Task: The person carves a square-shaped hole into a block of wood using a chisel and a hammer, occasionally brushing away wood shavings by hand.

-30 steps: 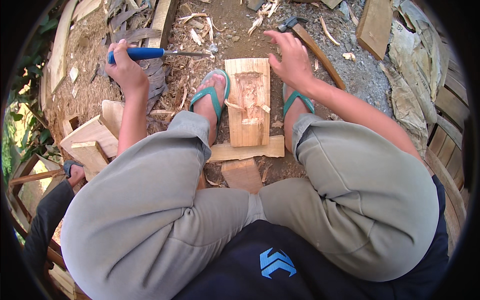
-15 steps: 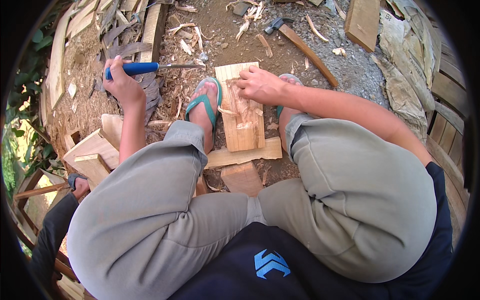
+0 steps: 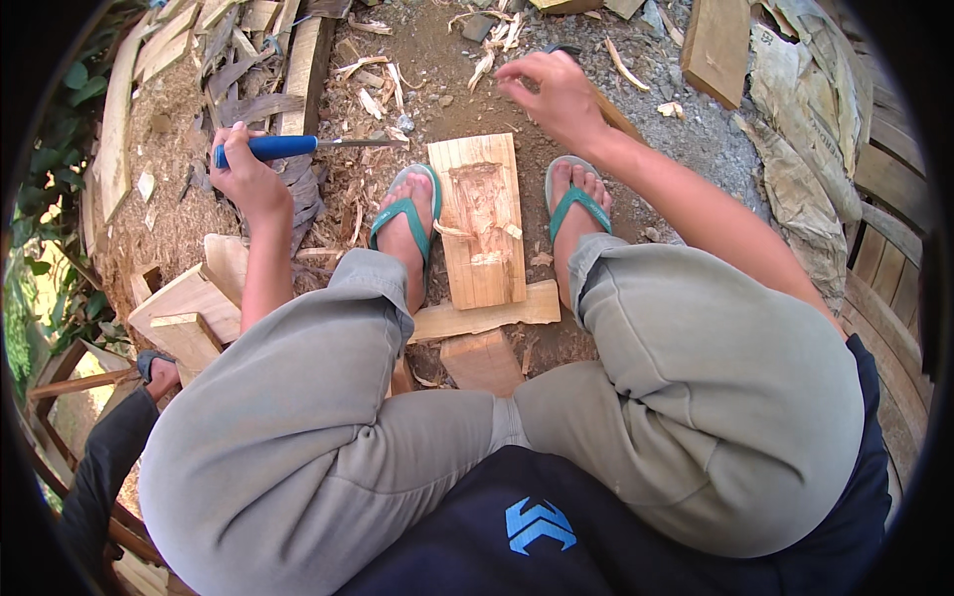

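Note:
My left hand (image 3: 248,184) is closed around the blue handle of a chisel (image 3: 283,147), its metal blade pointing right above my left foot. Between my sandalled feet lies a pale wooden block (image 3: 504,164). A rough hollow is cut into its upper face, with loose shavings on it. My right hand (image 3: 558,104) is raised beyond the block, fingers loosely bent and apart, with nothing visible in them. Beneath that hand and forearm lies a hammer (image 3: 618,117), its head mostly hidden.
A wooden strip (image 3: 537,304) lies under the block's near end, and another block (image 3: 482,362) sits closer to me. Wood offcuts (image 3: 189,310) are piled at left. A plank (image 3: 717,45) and crumpled sacking (image 3: 805,149) lie at right. Another person's foot (image 3: 159,372) shows at far left.
My right hand has lifted off the wooden block and moved away from me and to the right, over the hammer. The chisel stays in my left hand, nearly still.

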Motion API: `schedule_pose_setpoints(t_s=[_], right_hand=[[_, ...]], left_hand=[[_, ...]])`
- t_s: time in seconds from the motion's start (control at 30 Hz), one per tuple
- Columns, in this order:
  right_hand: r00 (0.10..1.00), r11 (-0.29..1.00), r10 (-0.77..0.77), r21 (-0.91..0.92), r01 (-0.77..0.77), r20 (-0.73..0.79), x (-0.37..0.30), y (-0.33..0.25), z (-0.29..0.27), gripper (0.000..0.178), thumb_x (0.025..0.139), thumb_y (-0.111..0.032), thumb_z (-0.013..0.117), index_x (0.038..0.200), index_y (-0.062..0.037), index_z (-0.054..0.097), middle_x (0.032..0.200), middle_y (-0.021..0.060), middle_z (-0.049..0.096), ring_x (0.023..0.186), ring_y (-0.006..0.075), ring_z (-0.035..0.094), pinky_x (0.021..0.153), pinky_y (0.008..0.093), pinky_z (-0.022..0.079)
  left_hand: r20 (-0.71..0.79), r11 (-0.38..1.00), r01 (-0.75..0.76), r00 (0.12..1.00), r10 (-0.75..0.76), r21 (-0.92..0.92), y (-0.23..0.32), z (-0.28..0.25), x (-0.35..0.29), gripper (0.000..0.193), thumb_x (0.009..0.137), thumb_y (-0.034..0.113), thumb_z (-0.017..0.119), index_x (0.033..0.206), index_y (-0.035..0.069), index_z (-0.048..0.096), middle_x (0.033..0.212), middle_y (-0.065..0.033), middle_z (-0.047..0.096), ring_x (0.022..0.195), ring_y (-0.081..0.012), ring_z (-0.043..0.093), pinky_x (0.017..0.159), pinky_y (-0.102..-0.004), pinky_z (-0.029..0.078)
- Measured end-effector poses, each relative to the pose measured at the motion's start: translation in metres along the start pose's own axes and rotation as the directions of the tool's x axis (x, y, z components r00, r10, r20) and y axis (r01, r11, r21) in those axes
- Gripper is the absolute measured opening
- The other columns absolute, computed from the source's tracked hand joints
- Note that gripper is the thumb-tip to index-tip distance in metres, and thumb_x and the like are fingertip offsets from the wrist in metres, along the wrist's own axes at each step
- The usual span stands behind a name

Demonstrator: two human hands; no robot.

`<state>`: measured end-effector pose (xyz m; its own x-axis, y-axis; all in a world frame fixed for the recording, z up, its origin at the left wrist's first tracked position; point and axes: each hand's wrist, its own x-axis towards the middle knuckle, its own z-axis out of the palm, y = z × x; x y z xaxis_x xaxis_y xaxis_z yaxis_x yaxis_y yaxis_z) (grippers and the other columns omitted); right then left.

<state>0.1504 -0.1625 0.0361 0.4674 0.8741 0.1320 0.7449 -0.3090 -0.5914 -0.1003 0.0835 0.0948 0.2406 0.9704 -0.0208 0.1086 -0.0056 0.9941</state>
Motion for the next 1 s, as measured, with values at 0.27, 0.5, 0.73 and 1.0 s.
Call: schedule_pose_setpoints(t_s=[0.27, 0.5, 0.73, 1.0], right_hand=[[0.932, 0.941, 0.315, -0.187, -0.283, 0.177, -0.002, -0.003, -0.029, 0.015, 0.086, -0.030, 0.073, 0.085, -0.0144, 0.074, 0.078, 0.0027, 0.070, 0.090, 0.0257, 0.062, 0.085, 0.0414, 0.045], [0.931, 0.995, -0.103, 0.050, 0.091, 0.350, -0.031, -0.038, -0.006, 0.026, 0.083, -0.019, 0.071, 0.109, -0.0152, 0.066, 0.103, 0.0055, 0.058, 0.102, 0.0268, 0.056, 0.086, 0.0404, 0.045], [0.731, 0.885, -0.406, 0.036, 0.464, 0.549, -0.057, -0.052, 0.017, 0.017, 0.081, -0.031, 0.074, 0.090, -0.0168, 0.072, 0.093, 0.0014, 0.060, 0.097, 0.0212, 0.056, 0.082, 0.0383, 0.042], [0.715, 0.810, -0.383, -0.159, 0.565, 0.585, -0.070, -0.059, 0.022, 0.010, 0.073, -0.022, 0.067, 0.072, -0.0161, 0.075, 0.089, -0.0017, 0.067, 0.100, 0.0204, 0.059, 0.082, 0.0386, 0.044]], left_hand=[[-0.029, 0.999, -0.038, 0.999, 0.038, 0.009, 0.001, 0.004, 0.003, 0.030, 0.096, 0.020, 0.054, 0.070, 0.009, 0.045, 0.068, 0.0027, 0.046, 0.063, -0.0064, 0.039, 0.055, -0.0256, 0.029], [0.012, 0.999, -0.034, 0.999, 0.034, -0.015, 0.002, 0.002, 0.001, 0.031, 0.097, 0.017, 0.053, 0.070, 0.007, 0.043, 0.070, 0.0004, 0.045, 0.068, -0.0095, 0.040, 0.066, -0.0276, 0.034], [0.031, 0.999, -0.042, 0.999, 0.042, 0.008, -0.010, 0.004, -0.003, 0.030, 0.098, 0.017, 0.052, 0.072, 0.008, 0.040, 0.071, 0.0021, 0.038, 0.069, -0.0091, 0.037, 0.066, -0.0280, 0.033], [0.031, 0.999, -0.044, 0.999, 0.044, 0.002, -0.010, 0.001, -0.001, 0.029, 0.098, 0.018, 0.053, 0.073, 0.008, 0.042, 0.072, 0.0017, 0.040, 0.070, -0.0092, 0.038, 0.067, -0.0279, 0.034]])
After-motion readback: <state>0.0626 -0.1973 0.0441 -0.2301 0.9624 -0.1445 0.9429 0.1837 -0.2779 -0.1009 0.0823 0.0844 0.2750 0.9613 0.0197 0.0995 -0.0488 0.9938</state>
